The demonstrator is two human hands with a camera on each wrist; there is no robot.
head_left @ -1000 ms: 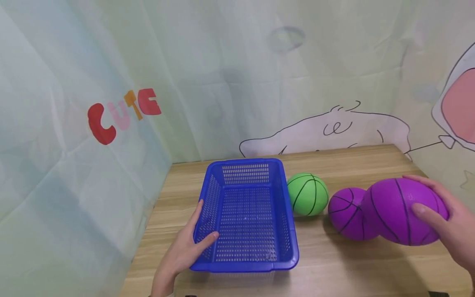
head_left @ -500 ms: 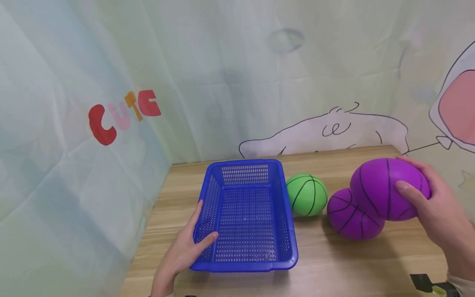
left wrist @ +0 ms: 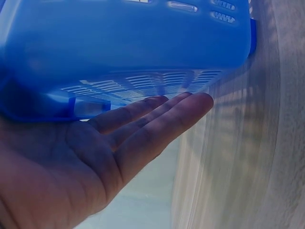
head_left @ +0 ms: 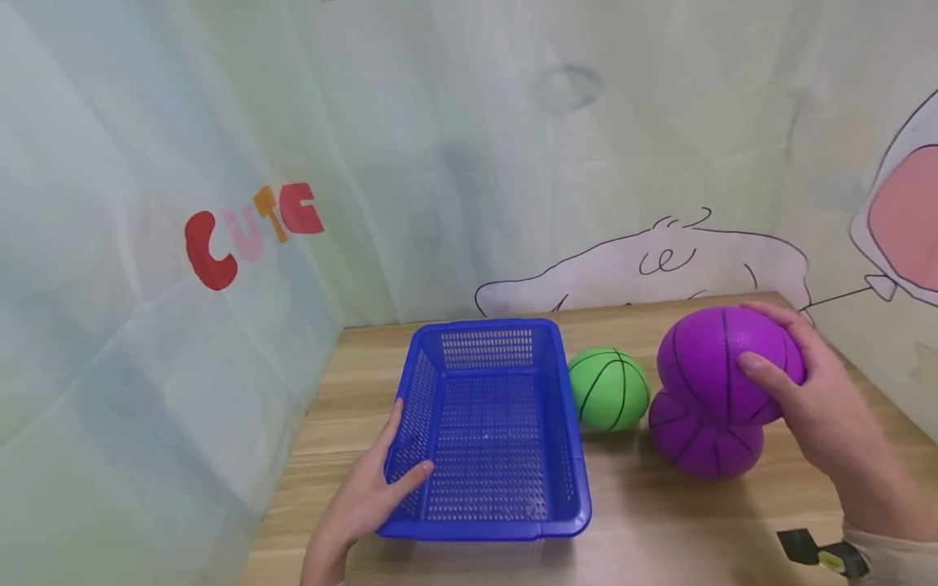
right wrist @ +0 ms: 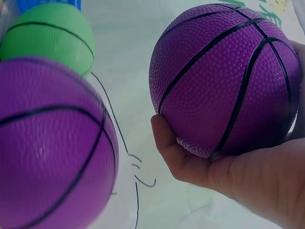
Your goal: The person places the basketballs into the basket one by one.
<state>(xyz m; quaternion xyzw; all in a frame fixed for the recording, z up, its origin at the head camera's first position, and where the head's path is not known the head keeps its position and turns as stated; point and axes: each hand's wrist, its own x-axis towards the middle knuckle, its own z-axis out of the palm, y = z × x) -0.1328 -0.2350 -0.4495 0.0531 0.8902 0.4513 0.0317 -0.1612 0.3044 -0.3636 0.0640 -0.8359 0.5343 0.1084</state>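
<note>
My right hand [head_left: 806,382] grips a purple toy basketball [right wrist: 224,81] with black lines, thumb on the near side and fingers round the far side. This ball is raised and overlaps a second purple ball [head_left: 707,448] on the table in the head view. At the left side of a blue plastic basket [head_left: 484,529], my left hand [head_left: 370,488] holds the rim, its thumb over the inside. In the left wrist view the fingers [left wrist: 157,129] lie straight along the basket's slotted outer wall. The basket's inside shows nothing lying in it.
Between the basket and the purple balls rests a green ball [head_left: 610,391], close against the basket's right side. All stand on a wood-grain table [head_left: 623,521]. Printed cloth walls [head_left: 410,203] rise behind it and on both sides.
My right hand has carried the purple ball up and to the left, from beside the second purple ball to above it. My left hand, the basket and the green ball have stayed in place.
</note>
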